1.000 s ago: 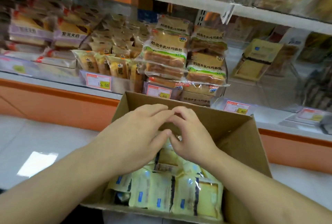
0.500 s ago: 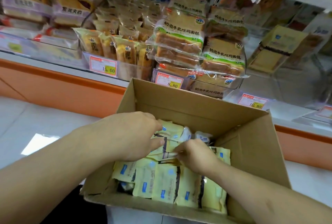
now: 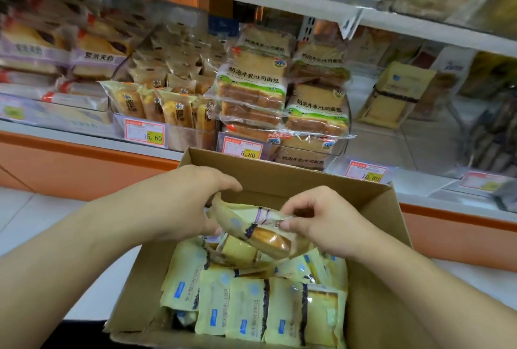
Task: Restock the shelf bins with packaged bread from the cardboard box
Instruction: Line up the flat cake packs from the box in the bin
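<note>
Bread pack (image 3: 251,225) lifted above box (image 3: 372,236), gripped between both hands.

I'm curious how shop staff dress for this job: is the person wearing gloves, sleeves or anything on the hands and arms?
Nothing shows. Both the left hand and the right hand are bare, without gloves, rings or a watch. Both forearms are uncovered as far as the picture's edge, with no sleeve in sight.

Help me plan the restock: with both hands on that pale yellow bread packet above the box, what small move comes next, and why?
Probably lift the pale yellow plastic bread packet clear of the brown cardboard box toward the clear shelf bin at the right. The left hand and right hand both grip it, and that bin holds matching packets with bare room.
</note>
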Available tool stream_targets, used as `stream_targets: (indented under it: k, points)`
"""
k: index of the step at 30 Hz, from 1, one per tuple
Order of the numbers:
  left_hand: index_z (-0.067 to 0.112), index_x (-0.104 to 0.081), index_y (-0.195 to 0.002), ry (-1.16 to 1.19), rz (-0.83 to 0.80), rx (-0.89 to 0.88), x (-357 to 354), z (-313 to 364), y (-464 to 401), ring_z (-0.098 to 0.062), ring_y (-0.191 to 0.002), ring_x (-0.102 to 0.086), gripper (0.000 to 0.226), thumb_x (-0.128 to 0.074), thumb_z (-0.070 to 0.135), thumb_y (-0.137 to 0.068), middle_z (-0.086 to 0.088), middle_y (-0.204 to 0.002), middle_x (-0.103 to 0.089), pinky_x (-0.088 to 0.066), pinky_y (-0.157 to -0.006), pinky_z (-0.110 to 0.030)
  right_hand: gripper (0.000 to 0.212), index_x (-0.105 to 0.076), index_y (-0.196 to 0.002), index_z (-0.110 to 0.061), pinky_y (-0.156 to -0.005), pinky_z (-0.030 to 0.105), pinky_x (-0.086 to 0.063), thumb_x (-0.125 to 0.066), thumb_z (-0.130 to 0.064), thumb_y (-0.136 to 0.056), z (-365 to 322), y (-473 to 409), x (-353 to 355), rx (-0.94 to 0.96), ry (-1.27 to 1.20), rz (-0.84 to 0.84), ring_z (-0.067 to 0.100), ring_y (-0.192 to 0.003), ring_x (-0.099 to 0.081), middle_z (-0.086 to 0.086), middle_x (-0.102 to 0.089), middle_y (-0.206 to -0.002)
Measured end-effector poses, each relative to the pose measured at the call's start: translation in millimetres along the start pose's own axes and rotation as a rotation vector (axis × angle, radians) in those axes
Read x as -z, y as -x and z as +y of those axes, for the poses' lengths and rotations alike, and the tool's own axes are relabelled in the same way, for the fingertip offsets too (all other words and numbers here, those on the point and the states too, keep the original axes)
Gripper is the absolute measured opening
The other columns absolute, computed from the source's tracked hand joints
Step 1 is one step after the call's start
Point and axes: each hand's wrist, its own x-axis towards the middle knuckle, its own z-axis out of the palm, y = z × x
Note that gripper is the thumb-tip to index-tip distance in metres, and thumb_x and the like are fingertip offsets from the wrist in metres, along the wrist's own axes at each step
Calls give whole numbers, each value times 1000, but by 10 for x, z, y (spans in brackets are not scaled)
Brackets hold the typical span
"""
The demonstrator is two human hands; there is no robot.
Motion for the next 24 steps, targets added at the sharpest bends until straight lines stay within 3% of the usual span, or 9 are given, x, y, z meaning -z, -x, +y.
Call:
stream_targets:
  k: [2, 5, 7, 9, 12, 17, 20, 24]
  points:
    - [51, -59, -132, 95, 44, -32, 13, 44, -19, 1, -120, -56, 53, -82, 46, -84, 25, -133, -60, -51, -101, -28, 12, -82, -85, -29, -73, 29, -58, -80, -22, -94, -68, 83, 134, 29, -31, -7, 4, -76, -70, -12, -77, -82]
    - [42, -73, -93, 231, 144, -56, 38, 113, -36, 2, -86, -63, 14, -83, 43, -83, 18, -91, -71, -56, -75, -28, 12, -81, -88, -31, -86, 40, -61, -78, -22, -95, -126, 194, 281, 55, -16, 7, 11, -86, -73, -9, -78, -88]
    - [34, -73, -82, 336, 205, -69, 73, 170, -35, -2, -78, -65, 13, -82, 43, -83, 13, -82, -70, -56, -70, -31, 9, -79, -92, -32, -87, 45, -61, -74, -27, -97, -135, 262, 365, 68, 39, 17, 9, -87, -71, -10, -76, -91]
    - [29, -73, -82, 452, 227, -89, 106, 242, -24, -7, -78, -69, 14, -80, 40, -86, 8, -82, -73, -60, -73, -39, 9, -76, -100, -36, -84, 46, -62, -73, -42, -94, -165, 358, 433, 106, 55, -12, 9, -90, -72, -11, -75, -98]
    - [25, -77, -87, 609, 271, -107, 145, 374, -3, -11, -80, -74, 8, -78, 33, -90, 5, -84, -77, -62, -78, -45, 42, -65, -111, -42, -84, 44, -63, -79, -63, -77, -208, 493, 479, 122, 68, -41, 9, -95, -71, -15, -71, -107]
    - [26, -79, -97, 801, 308, -108, 246, 582, -5, -13, -81, -78, 10, -73, 34, -93, 6, -87, -80, -64, -77, -47, 46, -60, -103, -35, -85, 45, -60, -89, -56, -74, -233, 588, 522, 83, 105, 20, 9, -92, -68, -11, -70, -101]
    - [22, -79, -95, 884, 358, -105, 269, 669, -46, -12, -80, -78, 18, -70, 38, -95, 2, -85, -80, -62, -77, -39, 46, -64, -101, -30, -87, 54, -60, -93, -50, -71, -177, 639, 649, 58, -25, 62, 20, -93, -73, -3, -75, -100]
    - [18, -79, -95, 1024, 393, -78, 301, 700, -137, -17, -87, -78, 28, -69, 44, -92, -1, -89, -81, -59, -71, -29, 53, -69, -104, -30, -89, 54, -62, -93, -51, -62, -78, 735, 809, 33, -212, 167, 19, -93, -76, -4, -78, -99]
